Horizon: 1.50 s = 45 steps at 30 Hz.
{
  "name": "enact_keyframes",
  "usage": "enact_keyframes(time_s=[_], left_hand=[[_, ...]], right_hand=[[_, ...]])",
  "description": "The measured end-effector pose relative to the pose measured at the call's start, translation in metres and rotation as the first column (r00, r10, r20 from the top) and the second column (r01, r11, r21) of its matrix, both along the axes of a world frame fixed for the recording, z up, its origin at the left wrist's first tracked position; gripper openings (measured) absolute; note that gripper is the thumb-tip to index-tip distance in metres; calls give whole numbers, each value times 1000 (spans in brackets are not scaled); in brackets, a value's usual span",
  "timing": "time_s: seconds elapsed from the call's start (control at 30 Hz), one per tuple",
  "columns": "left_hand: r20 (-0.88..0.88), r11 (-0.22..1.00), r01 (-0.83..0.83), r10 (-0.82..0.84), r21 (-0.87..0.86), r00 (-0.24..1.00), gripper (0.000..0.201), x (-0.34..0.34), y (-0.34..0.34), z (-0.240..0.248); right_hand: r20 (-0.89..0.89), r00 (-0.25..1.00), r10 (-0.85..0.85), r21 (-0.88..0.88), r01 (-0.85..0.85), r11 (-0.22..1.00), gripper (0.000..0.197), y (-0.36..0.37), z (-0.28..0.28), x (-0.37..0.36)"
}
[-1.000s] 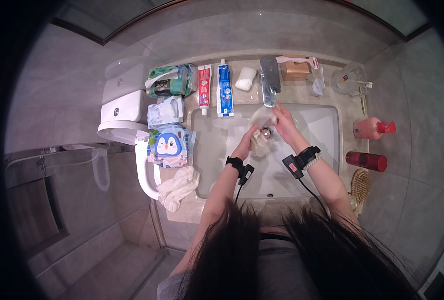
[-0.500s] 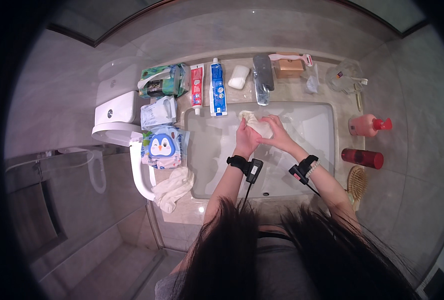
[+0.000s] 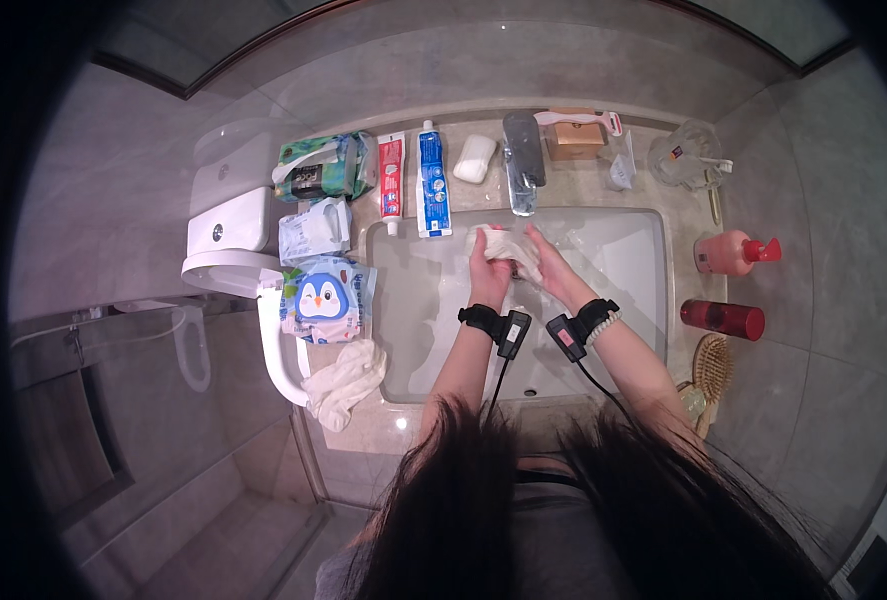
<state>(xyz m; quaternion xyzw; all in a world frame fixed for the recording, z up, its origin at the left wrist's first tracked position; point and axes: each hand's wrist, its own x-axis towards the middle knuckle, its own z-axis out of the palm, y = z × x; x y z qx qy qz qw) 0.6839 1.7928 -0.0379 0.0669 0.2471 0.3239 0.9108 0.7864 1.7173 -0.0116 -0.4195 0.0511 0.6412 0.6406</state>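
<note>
Over the white sink basin (image 3: 424, 350), a wet-looking white cloth (image 3: 507, 243) is stretched between my two hands. My left hand (image 3: 488, 272) grips its left end, with the thumb along the near side. My right hand (image 3: 556, 270) has its fingers closed on the right end. Part of the cloth bunches over the palms, so the fingertips underneath are hidden. A small dark metallic spot shows between the hands, too little to name. Black straps with small boxes sit on both wrists.
Along the back lie two toothpaste tubes (image 3: 432, 180), white soap (image 3: 476, 159) and a pink razor (image 3: 579, 121). Wipes packs (image 3: 324, 300) and a crumpled white cloth (image 3: 347, 383) lie left. A pump bottle (image 3: 736, 253), red bottle (image 3: 724, 320) and hairbrush (image 3: 713, 368) line the right.
My hands have drawn somewhat apart, and the white cloth, bunched before, is now spread between them. The right wrist has shifted toward the left one.
</note>
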Motion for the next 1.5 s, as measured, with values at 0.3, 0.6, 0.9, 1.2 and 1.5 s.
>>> enact_keyframes(time_s=[0.3, 0.6, 0.9, 1.2, 1.5], left_hand=[[-107, 988, -151, 155, 41, 982, 51, 1, 0, 15], [-28, 991, 70, -67, 112, 997, 55, -3, -5, 28], [-184, 917, 390, -370, 84, 911, 72, 3, -1, 10], [-743, 620, 685, -234, 382, 626, 83, -23, -13, 23], [-788, 526, 795, -331, 301, 518, 46, -40, -20, -3]], right_hand=[[307, 951, 32, -75, -9, 997, 26, 13, -27, -6], [410, 912, 6, -217, 92, 972, 43, 16, -10, -14], [976, 170, 140, -137, -28, 990, 42, 4, -6, -13], [339, 934, -117, 27, 115, 993, 45, 10, 12, -9], [300, 940, -162, 64, 150, 987, 23, 29, -20, -14]])
